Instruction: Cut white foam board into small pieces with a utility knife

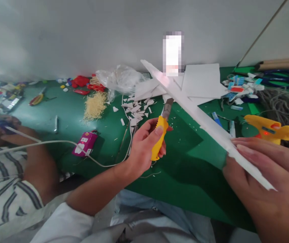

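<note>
My left hand [143, 145] is closed around the yellow handle of a box cutter [162, 124], whose blade points up just beneath a white foam board [197, 116]. I see the board nearly edge-on, slanting from upper left to lower right, with a rough, uneven edge. Whether the blade touches it I cannot tell. My right hand [270, 165] grips the board's lower right end between thumb and fingers. White foam scraps [136, 109] and small crumbs lie on the green table [182, 148] behind the cutter.
White sheets [202, 79] and a clear plastic bag [124, 79] lie along the wall. A yellow glue gun [268, 126] rests at right beside grey cord [283, 104]. A white cable crosses by a magenta power box [85, 143]. At left, a person in stripes [5, 185] works.
</note>
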`<state>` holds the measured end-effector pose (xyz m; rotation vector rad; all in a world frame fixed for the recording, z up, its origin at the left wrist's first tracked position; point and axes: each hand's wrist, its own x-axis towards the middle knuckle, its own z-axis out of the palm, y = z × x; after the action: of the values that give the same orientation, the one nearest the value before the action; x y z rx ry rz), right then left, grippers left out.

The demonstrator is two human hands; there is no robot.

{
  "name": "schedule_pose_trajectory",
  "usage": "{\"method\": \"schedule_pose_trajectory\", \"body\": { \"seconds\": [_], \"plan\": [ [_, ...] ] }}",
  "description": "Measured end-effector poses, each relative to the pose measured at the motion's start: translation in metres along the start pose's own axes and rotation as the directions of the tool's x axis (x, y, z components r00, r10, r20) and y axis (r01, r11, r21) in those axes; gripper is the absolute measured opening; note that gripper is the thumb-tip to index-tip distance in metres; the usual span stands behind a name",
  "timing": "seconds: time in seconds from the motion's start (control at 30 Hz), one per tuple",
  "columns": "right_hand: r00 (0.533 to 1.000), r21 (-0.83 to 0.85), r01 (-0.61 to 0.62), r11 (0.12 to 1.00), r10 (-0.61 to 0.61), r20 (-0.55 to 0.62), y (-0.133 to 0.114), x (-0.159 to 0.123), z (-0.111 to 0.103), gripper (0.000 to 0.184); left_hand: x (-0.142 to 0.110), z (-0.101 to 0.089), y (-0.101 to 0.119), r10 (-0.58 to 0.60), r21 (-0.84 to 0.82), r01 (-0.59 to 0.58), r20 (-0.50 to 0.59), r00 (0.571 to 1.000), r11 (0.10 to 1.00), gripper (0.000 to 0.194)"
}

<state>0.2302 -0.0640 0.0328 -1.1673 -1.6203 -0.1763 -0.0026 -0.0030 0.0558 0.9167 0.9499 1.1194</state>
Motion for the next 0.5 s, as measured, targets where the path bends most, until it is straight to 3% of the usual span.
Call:
{"method": "schedule_pose_trajectory", "body": {
  "seconds": [0.03,0.07,0.23,0.33,0.5],
  "plan": [
    [0.990,-0.040,0.140,0.989,-0.141,-0.011,-0.003,0.002,0.000,0.028,-0.001,0.001,0.000,-0.009,-0.005,0.009,0.009,1.000,1.000,0.048],
    [0.986,-0.078,0.161,0.984,-0.156,0.064,-0.004,0.005,0.001,0.029,-0.002,0.002,-0.001,-0.038,0.001,0.038,0.030,0.999,0.999,0.047],
    [0.970,-0.122,0.224,0.967,-0.233,-0.067,0.003,0.015,0.010,0.026,-0.015,-0.004,-0.002,-0.286,0.197,0.256,0.140,0.948,0.946,0.037],
    [0.978,-0.063,0.208,0.976,-0.208,-0.006,0.007,0.013,0.011,0.035,-0.024,-0.015,-0.001,-0.280,0.201,0.259,0.088,0.956,0.945,0.029],
    [0.929,0.023,0.318,0.948,-0.317,0.190,0.002,0.012,0.012,0.034,-0.018,-0.021,0.001,-0.237,-0.029,0.236,-0.068,0.969,0.971,0.036]
  ]
}}
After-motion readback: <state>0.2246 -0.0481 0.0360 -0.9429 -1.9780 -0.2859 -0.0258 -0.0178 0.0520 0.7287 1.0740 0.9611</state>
